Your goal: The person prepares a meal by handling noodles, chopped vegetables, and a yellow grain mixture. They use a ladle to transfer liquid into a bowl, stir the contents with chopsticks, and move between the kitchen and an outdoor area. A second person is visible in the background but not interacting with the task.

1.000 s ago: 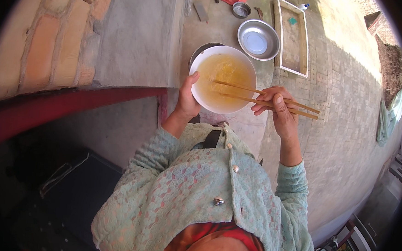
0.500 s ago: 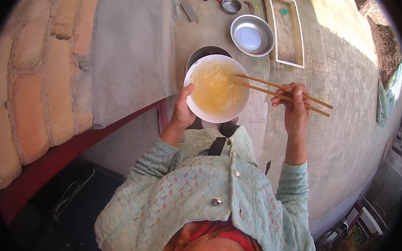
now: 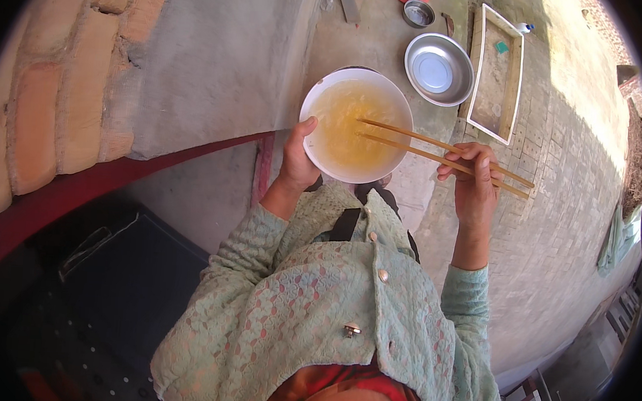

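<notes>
My left hand (image 3: 298,155) grips the left rim of a white bowl (image 3: 403,102), thumb over the edge and fingers underneath. In the bowl is a yellow, frothy liquid (image 3: 343,139) that looks like beaten egg. A pair of wooden chopsticks (image 3: 441,158) is held in my right hand (image 3: 475,180), to the right of the bowl. Their tips reach over the rim into the liquid, slightly apart. The bowl is tilted a little toward me and covers most of a dark round vessel behind it.
Beyond the bowl stand a large steel basin (image 3: 439,69) and a small metal bowl (image 3: 418,14). A white-edged rectangular frame (image 3: 496,75) lies to their right. A grey ledge (image 3: 219,62) and a brick wall (image 3: 39,124) rise on my left. Brick paving (image 3: 550,185) stretches right.
The chopstick tips have shifted within the liquid as it is stirred. The bowl tilts more toward me. The view has turned, so the basin and frame appear farther right and lower.
</notes>
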Demonstrator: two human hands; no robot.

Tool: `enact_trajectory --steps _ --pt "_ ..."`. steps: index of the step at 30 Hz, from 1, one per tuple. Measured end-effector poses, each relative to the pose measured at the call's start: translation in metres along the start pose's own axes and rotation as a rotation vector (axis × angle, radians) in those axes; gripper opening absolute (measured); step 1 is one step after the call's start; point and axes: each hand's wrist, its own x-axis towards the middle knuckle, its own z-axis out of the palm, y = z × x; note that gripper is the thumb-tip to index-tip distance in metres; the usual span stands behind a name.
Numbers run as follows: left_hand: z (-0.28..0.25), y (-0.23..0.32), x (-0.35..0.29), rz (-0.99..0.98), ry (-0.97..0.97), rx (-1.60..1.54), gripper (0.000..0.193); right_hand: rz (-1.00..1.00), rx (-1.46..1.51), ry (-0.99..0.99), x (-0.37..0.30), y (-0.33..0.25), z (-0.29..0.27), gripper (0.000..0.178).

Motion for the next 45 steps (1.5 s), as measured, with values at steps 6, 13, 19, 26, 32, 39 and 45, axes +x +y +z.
enact_trajectory --steps 6,13,19,26,32,39,45 --pt "0.008 -0.008 0.010 0.028 0.029 0.039 0.050 0.033 0.258 0.179 -0.022 0.022 -0.039 0.034" --pt "0.005 -0.022 0.026 0.039 0.047 0.036 0.048 0.074 0.516 0.266 -0.043 0.033 -0.068 0.032" --pt "0.001 -0.033 0.035 0.053 0.053 0.048 0.047 0.061 0.425 0.276 -0.054 0.038 -0.076 0.031" --pt "0.000 -0.044 0.043 0.052 0.073 0.079 0.047 0.073 0.450 0.388 -0.066 0.050 -0.080 0.029" --pt "-0.016 -0.049 0.051 0.026 0.111 0.099 0.046 0.130 0.581 0.536 -0.087 0.064 -0.099 0.027" --pt "-0.031 -0.058 0.064 0.014 0.144 0.102 0.044 0.149 0.697 0.520 -0.105 0.073 -0.112 0.025" --pt "-0.046 -0.068 0.076 0.027 0.189 0.101 0.043 0.176 0.674 0.604 -0.115 0.084 -0.127 0.026"
